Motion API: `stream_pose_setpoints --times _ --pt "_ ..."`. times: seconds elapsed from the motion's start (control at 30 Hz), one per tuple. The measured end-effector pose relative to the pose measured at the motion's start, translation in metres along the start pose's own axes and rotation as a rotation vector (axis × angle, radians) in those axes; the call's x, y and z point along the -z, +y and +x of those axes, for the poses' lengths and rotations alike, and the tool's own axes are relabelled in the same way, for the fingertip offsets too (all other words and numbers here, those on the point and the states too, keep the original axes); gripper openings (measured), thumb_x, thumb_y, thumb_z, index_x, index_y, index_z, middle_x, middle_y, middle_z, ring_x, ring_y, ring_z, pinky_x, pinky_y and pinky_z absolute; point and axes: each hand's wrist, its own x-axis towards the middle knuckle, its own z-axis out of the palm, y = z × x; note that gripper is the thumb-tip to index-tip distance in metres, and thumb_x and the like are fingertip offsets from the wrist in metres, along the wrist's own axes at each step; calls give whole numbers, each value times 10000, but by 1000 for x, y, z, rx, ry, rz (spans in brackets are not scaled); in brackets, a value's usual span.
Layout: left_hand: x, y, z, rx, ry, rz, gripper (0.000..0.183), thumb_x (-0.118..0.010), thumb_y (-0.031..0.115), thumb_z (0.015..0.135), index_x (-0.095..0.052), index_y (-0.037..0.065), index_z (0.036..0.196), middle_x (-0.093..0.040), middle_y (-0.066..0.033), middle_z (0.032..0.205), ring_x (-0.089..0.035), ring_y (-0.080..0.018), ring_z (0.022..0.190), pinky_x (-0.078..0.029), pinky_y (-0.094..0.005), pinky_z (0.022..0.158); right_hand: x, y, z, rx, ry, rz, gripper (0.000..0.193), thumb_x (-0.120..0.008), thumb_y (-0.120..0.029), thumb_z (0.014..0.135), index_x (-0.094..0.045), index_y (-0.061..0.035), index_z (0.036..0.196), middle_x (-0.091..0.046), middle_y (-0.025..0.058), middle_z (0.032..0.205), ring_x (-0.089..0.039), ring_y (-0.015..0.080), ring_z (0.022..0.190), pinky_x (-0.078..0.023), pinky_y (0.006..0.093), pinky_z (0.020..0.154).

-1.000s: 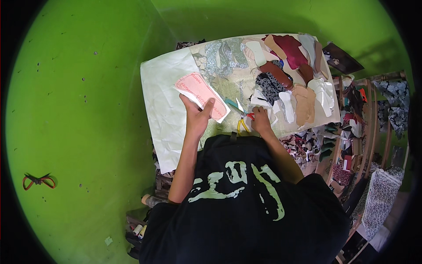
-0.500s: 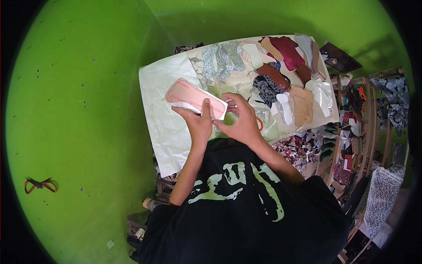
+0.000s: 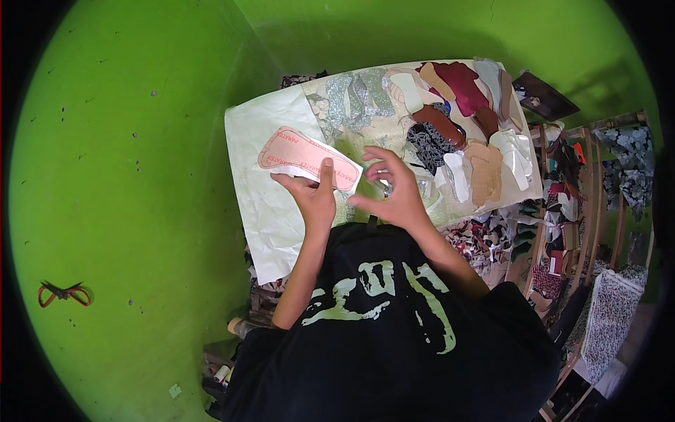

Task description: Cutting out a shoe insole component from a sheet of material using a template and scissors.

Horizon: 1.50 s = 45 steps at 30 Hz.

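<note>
My left hand [image 3: 313, 198] grips a pink insole-shaped piece [image 3: 299, 156], printed in red, with a white layer showing along its edges. The thumb lies on top near the right end; the fingers are mostly underneath. Just right of that end is my right hand [image 3: 394, 190], apart from the piece, its thumb and fingers curved and spread. Something small and shiny shows between its fingers, and I cannot tell whether it is held. Below the piece, a white sheet [image 3: 264, 225] covers the left of the table.
Cut pieces cover the table's right side: a brown piece [image 3: 439, 123], a maroon piece [image 3: 460, 84], tan pieces [image 3: 485, 172] and a dark grey patterned bundle [image 3: 427, 146]. A crowded shelf [image 3: 592, 190] stands at right; a green wall [image 3: 126, 211] rises at left.
My right hand has drawn away to the right from the insole piece's end, fingers opening. The piece has shifted slightly left in my left hand. An orange ring beside my right hand is now hidden.
</note>
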Motion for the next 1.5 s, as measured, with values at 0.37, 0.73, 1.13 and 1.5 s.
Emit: stream_pose_setpoints --times 0.37,0.73,1.13,1.5 --pt "11 0 -1 -123 -147 -78 1041 -703 -14 866 99 80 1522 -364 -227 1436 -551 -242 1162 -521 -321 875 -2 -11 11 -455 -181 468 272 -731 -48 863 -627 20 1105 -643 35 894 -618 83 749 -514 227 600" --pt "25 1 15 -34 -96 -202 559 -671 11 899 -382 -13 1377 -553 -199 1352 -573 -195 1159 -445 -331 1011 -9 -15 0 -465 -184 470 311 -720 9 851 -617 34 1144 -634 28 839 -632 82 733 -513 213 574" --pt "26 -11 5 200 -428 -170 506 -722 19 855 -424 -33 1261 -663 -162 1068 -707 -216 883 -621 -314 654 4 10 3 -388 -139 521 270 -695 -25 891 -626 29 1146 -660 36 865 -625 86 753 -515 236 647" --pt "26 3 15 108 -281 -204 481 -712 8 854 -428 -43 1238 -659 -173 1012 -712 -227 827 -632 -332 642 24 208 -118 -267 -273 -634 454 -716 -88 698 -624 -7 1136 -609 207 1085 -571 399 1098 -476 434 959"
